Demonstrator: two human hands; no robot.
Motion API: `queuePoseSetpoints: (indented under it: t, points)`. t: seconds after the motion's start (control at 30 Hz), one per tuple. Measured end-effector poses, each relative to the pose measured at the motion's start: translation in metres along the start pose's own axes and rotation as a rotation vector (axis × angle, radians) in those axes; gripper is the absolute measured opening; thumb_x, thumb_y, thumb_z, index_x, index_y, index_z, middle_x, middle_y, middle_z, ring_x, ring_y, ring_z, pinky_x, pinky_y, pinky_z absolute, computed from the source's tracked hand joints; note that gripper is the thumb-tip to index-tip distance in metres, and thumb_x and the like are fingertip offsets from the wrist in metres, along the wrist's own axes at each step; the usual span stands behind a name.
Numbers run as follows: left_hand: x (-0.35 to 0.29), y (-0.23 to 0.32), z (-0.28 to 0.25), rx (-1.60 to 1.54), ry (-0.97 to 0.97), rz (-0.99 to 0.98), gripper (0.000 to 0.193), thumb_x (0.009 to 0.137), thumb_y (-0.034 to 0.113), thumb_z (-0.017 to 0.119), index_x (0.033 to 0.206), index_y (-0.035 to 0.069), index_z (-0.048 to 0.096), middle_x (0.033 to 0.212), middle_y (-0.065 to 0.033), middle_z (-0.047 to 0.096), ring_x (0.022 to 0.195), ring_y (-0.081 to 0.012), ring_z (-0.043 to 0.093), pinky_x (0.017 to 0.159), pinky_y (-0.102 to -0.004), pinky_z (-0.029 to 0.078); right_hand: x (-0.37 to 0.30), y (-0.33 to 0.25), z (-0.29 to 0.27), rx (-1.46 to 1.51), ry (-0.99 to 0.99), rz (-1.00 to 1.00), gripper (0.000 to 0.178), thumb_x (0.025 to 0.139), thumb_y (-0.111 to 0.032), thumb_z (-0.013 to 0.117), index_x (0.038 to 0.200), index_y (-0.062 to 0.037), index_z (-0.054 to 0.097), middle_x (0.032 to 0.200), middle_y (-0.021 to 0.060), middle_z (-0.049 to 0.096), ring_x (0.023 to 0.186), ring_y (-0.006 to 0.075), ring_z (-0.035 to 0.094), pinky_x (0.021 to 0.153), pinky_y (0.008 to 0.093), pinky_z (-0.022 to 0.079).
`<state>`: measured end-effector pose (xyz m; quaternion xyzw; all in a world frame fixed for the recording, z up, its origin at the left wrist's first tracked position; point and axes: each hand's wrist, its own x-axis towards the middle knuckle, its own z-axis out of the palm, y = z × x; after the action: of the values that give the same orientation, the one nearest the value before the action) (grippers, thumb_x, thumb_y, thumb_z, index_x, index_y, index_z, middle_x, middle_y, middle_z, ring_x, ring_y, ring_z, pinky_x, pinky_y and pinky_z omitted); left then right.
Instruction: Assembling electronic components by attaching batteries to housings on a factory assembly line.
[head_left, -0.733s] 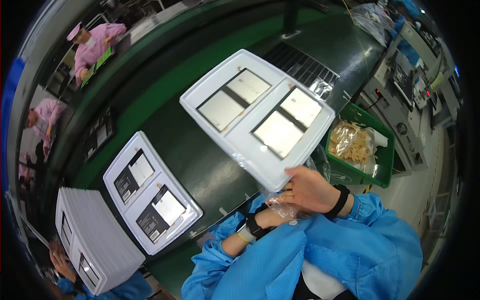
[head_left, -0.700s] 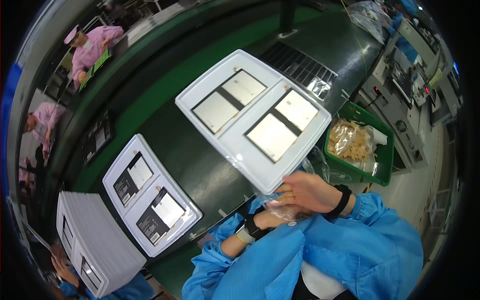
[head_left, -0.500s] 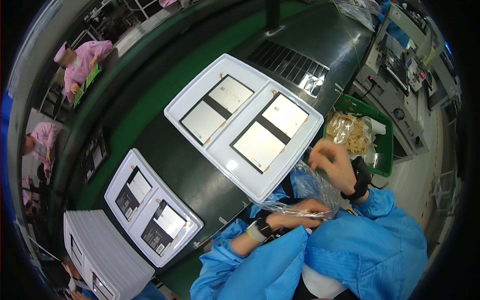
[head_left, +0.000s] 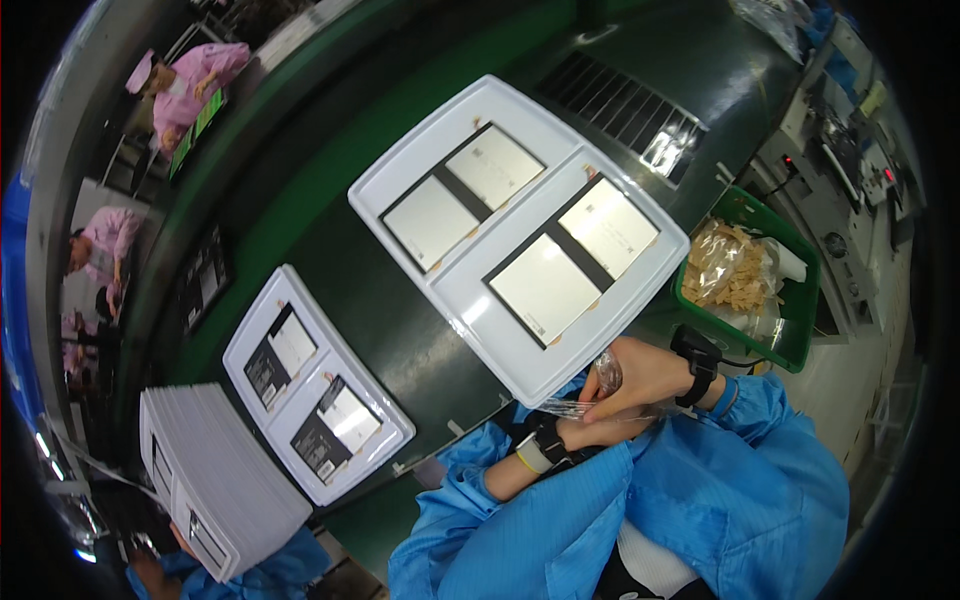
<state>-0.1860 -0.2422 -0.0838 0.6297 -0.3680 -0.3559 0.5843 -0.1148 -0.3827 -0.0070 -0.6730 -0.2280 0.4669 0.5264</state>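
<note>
At the belt's near edge: both hands meet just below the big white tray (head_left: pixel 470 305), over the person's lap.
Film: a clear, crinkled strip of plastic film (head_left: pixel 578 405) is stretched between the two hands, off the tray and just beside its near corner.
Axis: the film's long run lies roughly left to right, from a glossy bunched end by the right fingers to a flatter tail toward the left wrist.
Right hand (head_left: pixel 645 375): fingers (head_left: pixel 606 388) pinched together on the bunched end; this hand is the nearer one to the tray.
Left hand (head_left: pixel 590 432): lies under the film with fingers closed on its lower edge, though the grip is partly hidden by the right hand.
Look of the film: see-through, wrinkled, catching white glints.
Tray: holds two dark frames, each with two pale panels (head_left: pixel 545 290), uncovered as far as I can tell.
Right of the belt: a green bin (head_left: pixel 795 300) with more crumpled wrappings.
Left along the belt: a smaller tray (head_left: pixel 255 340), and a stack of trays (head_left: pixel 215 490) held by another person.
</note>
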Motion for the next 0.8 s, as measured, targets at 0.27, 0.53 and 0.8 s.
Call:
queuePoseSetpoints:
  t: [0.27,0.53,0.8]
  points:
    - [-0.092,0.084,-0.010,0.213,0.421,-0.087,0.038,0.097,0.009,0.054,0.134,-0.001,0.055,0.136,-0.0167,0.058,0.129,-0.0292,0.054,0.113,-0.0409,0.037,0.012,0.035,0.013,-0.020,0.241,-0.029,0.025,0.079,-0.016,0.078,0.088,0.0049,0.068,0.074,0.0116,0.072,0.065,0.0179,0.070,0.060,0.0283,0.054]
    - [-0.075,0.098,-0.029,1.171,1.177,-0.120,0.077,0.068,0.022,0.088,0.134,0.010,0.050,0.141,-0.0273,0.045,0.131,-0.0430,0.046,0.105,-0.0545,0.041,0.022,0.037,0.010,-0.073,0.274,-0.082,0.030,0.077,-0.011,0.077,0.099,0.0031,0.061,0.062,0.0033,0.057,0.056,0.0120,0.055,0.052,0.0274,0.044]
    - [-0.066,0.059,-0.010,1.503,1.199,-0.168,0.080,0.076,0.029,0.081,0.144,0.015,0.041,0.146,-0.0314,0.035,0.135,-0.0473,0.038,0.110,-0.0639,0.032,0.027,0.034,-0.014,-0.389,-0.087,-0.010,0.030,0.074,-0.012,0.079,0.096,0.0019,0.062,0.064,0.0011,0.051,0.056,0.0115,0.049,0.053,0.0291,0.042]
